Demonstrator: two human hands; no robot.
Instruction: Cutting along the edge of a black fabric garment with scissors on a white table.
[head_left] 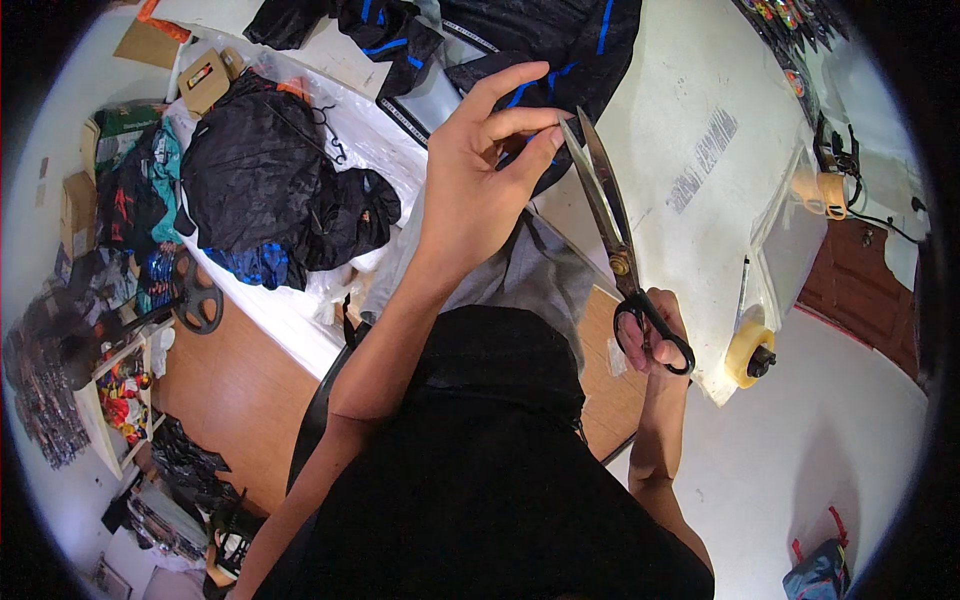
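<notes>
Floor: pale [750,480], lower right; a dark bag with red straps [818,574] sits at its edge.
Door: brown, panelled [862,280], far right.
Table: white top [690,110], ahead and to the right, grey printed marking on it.
Dark fabric heap: black, crumpled [255,165], left side, some blue at its lower edge.
Garment: black with blue stripes [560,30], spread at top centre, beyond the left hand; its lower part runs behind the fingers and blade tips.
Grey cloth: [530,265], below the left wrist, just in front of the person's black clothing [500,470].
Handwheel: black, spoked [198,293], left, below the heap.
Shears: metal blades, black loop handles [621,262]; between the two hands, tips up toward the left hand, blades slightly apart.
Right hand: [671,312] grasping the shears, fingers and thumb through the loops.
Left hand: [475,165] raised, thumb and a finger nearly meeting right by the blade tips, index extended; can't tell if anything thin is pinched or if skin touches the blade.
Tape roll: yellowish [745,352], table's near corner, right of the right hand.
</notes>
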